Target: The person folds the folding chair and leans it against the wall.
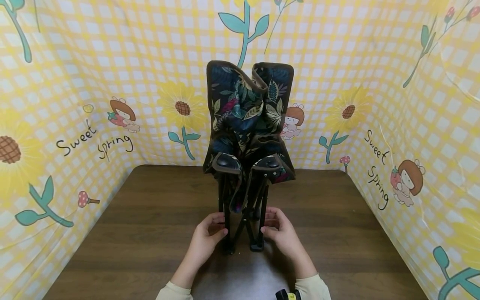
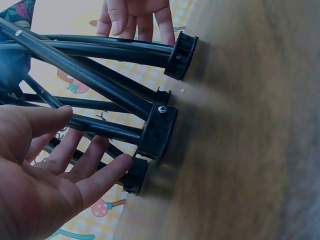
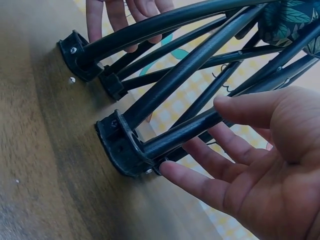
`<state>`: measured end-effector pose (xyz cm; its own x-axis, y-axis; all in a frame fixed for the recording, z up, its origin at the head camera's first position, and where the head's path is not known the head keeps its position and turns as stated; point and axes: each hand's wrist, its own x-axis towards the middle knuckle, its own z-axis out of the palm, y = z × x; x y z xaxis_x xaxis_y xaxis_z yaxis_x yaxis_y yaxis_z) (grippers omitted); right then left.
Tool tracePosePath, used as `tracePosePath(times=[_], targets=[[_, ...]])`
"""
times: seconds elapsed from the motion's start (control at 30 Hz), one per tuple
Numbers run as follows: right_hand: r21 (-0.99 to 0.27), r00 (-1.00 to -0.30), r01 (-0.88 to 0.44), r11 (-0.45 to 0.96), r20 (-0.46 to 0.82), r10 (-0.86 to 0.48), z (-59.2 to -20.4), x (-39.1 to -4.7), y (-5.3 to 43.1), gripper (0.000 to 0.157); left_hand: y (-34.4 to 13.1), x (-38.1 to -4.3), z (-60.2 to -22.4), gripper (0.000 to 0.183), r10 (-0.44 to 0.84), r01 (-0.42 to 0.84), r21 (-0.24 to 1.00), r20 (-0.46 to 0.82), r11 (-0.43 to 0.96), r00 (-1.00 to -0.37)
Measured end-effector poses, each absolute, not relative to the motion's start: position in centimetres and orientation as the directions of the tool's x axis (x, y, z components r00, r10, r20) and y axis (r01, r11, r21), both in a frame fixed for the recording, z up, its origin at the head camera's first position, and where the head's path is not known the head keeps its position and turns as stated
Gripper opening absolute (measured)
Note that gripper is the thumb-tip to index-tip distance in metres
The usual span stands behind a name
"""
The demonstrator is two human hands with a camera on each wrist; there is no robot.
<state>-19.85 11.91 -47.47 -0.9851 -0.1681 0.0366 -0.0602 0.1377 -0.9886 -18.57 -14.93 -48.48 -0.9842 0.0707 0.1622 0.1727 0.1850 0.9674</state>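
Folding chair: upright at the middle of the counter, only partly spread as I see it, leaf-print fabric on top and crossed black legs below.
Left hand: fingers wide and loosely cupped, tips touching the tubes low on the left side; I see no full wrap.
Right hand: much the same on the right, fingers wide, thumb tip against a tube just above a black foot.
Crossed tubes: my chief worry; should the frame scissor, a fingertip between two tubes could get nipped.
Narrow base: feet sit close together under a tall top, so I judge that an uneven push could tip it left or right.
Wood surface: looks smooth to me; a foot pressed sideways might skid.
Slack fabric: bunched inward, it could catch between tubes and jam them.
Cloth backdrop: I can read "Sweet spring" on the left and "Sweet Spring" on the right.
Wrist unit: near edge, by the right sleeve; its yellow patch is too small for me to read.
Chair branding: none that I can make out.
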Motion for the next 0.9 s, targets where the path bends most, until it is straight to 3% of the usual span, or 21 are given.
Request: tracePosePath(times=[0.37,0.9], targets=[[-0.998,-0.988,-0.021,0.06,0.012,-0.153,-48.1,-20.0,11.6,0.042,-14.8,-18.7,-48.8,0.043,0.078,0.101,0.995,0.1,0.012,-0.992],[-0.999,-0.991,-0.036,0.035,0.031,-0.13,-48.8,-20.2,11.4,0.042,-14.4,-19.0,-49.3,0.041,0.056,0.102,0.994,0.101,0.025,-0.993]])
